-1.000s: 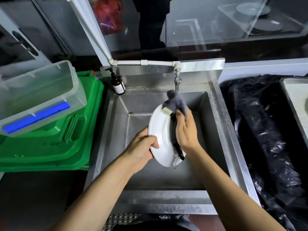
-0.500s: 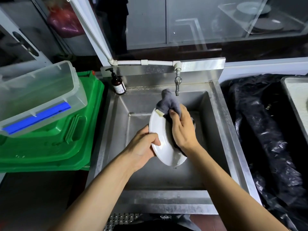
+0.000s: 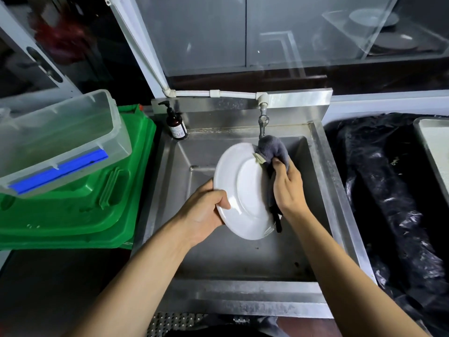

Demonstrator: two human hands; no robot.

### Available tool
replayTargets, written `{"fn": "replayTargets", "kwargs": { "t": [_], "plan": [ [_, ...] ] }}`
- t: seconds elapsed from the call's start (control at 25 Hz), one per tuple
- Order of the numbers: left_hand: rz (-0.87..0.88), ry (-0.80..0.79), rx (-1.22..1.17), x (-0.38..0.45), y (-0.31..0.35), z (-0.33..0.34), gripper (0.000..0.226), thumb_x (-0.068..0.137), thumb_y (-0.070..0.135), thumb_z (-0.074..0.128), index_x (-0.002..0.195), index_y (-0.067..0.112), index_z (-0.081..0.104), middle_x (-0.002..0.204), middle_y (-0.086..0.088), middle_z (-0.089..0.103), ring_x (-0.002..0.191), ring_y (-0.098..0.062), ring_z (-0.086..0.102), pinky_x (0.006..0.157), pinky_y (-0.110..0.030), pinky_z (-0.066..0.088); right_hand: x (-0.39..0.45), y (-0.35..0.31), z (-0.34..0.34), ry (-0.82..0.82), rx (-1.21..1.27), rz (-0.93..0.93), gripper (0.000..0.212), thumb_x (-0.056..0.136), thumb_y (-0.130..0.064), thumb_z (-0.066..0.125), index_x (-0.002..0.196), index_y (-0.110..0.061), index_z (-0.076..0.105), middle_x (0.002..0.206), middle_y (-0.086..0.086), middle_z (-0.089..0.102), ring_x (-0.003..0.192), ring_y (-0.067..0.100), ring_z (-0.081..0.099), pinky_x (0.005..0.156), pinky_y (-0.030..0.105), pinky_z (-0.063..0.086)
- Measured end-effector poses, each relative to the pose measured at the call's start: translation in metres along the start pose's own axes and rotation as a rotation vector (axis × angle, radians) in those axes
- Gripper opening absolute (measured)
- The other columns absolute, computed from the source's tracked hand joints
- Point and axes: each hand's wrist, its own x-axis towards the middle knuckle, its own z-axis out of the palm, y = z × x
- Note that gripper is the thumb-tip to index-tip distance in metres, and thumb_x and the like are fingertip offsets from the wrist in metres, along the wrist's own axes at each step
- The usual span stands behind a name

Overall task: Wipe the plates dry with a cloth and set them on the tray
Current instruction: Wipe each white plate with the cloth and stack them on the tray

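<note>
Over the steel sink (image 3: 245,263) I hold a white plate (image 3: 239,188) tilted, its underside with the foot ring turned toward me. My left hand (image 3: 202,212) grips its lower left rim, thumb curled over the edge. My right hand (image 3: 288,188) grips a grey cloth (image 3: 273,149) bunched at the plate's upper right rim; the cloth runs down behind the plate's right side, a dark strip hanging below. A metal tray (image 3: 435,152) shows at the far right edge, mostly cut off.
A tap (image 3: 263,121) hangs just above the cloth. A brown soap pump bottle (image 3: 175,125) stands at the sink's back left corner. Green crates (image 3: 80,203) with a clear plastic box (image 3: 58,139) on top sit left. Black plastic sheeting (image 3: 393,203) covers the counter at right.
The plate has turned so more of its underside faces me. My right hand with the cloth has shifted right and up toward the plate's upper right rim. My left hand keeps its grip.
</note>
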Motion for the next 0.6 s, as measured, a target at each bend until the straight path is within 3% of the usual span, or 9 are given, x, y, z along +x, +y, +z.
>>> {"fn": "replayTargets", "kwargs": {
  "t": [0.16, 0.28, 0.44, 0.56, 0.6],
  "plan": [
    [0.012, -0.012, 0.046, 0.005, 0.008, 0.004, 0.049, 0.062, -0.004, 0.046, 0.089, 0.024, 0.076, 0.100, -0.011, 0.071, 0.090, -0.027, 0.065, 0.072, -0.040, 0.055, -0.011, -0.018, 0.016, -0.108, -0.009, -0.237, 0.044, 0.095, -0.042, 0.042, 0.125, -0.020, 0.064, 0.127, -0.002, 0.065, 0.123, 0.013, 0.056, 0.111, 0.039, 0.041],
    [0.038, 0.041, 0.007, 0.009, 0.007, 0.006, 0.052, 0.072, -0.014, 0.038, 0.089, 0.018, 0.075, 0.095, -0.016, 0.071, 0.090, -0.033, 0.067, 0.078, -0.045, 0.056, -0.026, -0.025, 0.026, -0.236, -0.053, -0.418, 0.049, 0.098, -0.036, 0.038, 0.143, -0.025, 0.051, 0.151, -0.004, 0.049, 0.144, 0.003, 0.037, 0.123, 0.027, 0.022],
    [0.068, 0.111, -0.082, 0.012, 0.005, 0.001, 0.049, 0.074, -0.016, 0.038, 0.100, 0.010, 0.069, 0.095, -0.017, 0.073, 0.088, -0.033, 0.071, 0.072, -0.042, 0.060, -0.051, -0.012, 0.028, -0.348, 0.050, -0.294, 0.057, 0.096, -0.035, 0.038, 0.149, -0.016, 0.051, 0.155, -0.002, 0.049, 0.147, 0.009, 0.038, 0.125, 0.048, 0.023],
    [0.082, 0.165, -0.221, 0.016, 0.010, -0.005, 0.032, 0.084, -0.006, 0.052, 0.107, 0.008, 0.070, 0.108, -0.020, 0.070, 0.092, -0.030, 0.070, 0.082, -0.040, 0.057, -0.074, 0.001, 0.031, -0.349, 0.063, -0.362, 0.052, 0.097, -0.027, 0.039, 0.146, -0.016, 0.055, 0.150, -0.012, 0.054, 0.145, 0.010, 0.043, 0.124, 0.052, 0.025],
    [0.072, 0.223, -0.225, 0.018, 0.012, -0.009, 0.032, 0.087, -0.006, 0.049, 0.106, 0.009, 0.070, 0.102, -0.020, 0.070, 0.086, -0.029, 0.070, 0.078, -0.037, 0.058, -0.081, 0.006, 0.031, -0.336, 0.045, -0.418, 0.051, 0.099, -0.027, 0.039, 0.146, -0.017, 0.055, 0.151, -0.013, 0.053, 0.145, 0.012, 0.043, 0.124, 0.051, 0.024]
  ]
}}
